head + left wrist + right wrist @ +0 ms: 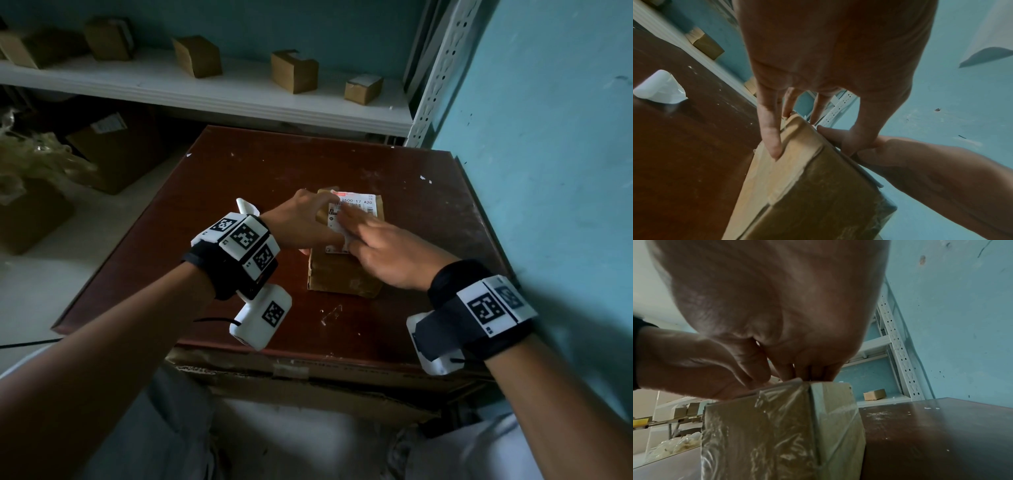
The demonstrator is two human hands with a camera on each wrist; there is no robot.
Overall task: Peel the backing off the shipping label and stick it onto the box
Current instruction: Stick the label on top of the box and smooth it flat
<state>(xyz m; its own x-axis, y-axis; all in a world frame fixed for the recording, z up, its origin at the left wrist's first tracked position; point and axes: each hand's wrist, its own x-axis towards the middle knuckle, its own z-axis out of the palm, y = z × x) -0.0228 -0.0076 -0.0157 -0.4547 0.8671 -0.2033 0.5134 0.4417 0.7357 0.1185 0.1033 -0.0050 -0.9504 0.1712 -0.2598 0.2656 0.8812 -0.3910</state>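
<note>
A brown cardboard box (342,277) wrapped in clear tape lies in the middle of the dark wooden table (274,164). A white shipping label (359,202) with printed text lies on its top face. My right hand (352,222) presses straight fingers flat on the label; in the right wrist view the right hand (807,369) pushes down at the box (777,434) top edge. My left hand (318,205) steadies the box's far left corner, its straight fingers (770,138) lying along the box (797,186). The hands hide the label's near part.
A curled white paper piece (659,87) lies on the table left of the box, behind my left wrist (245,205). A white shelf (239,89) with several small cartons runs behind the table. A blue wall (548,171) stands close on the right. Cartons (113,154) sit on the floor left.
</note>
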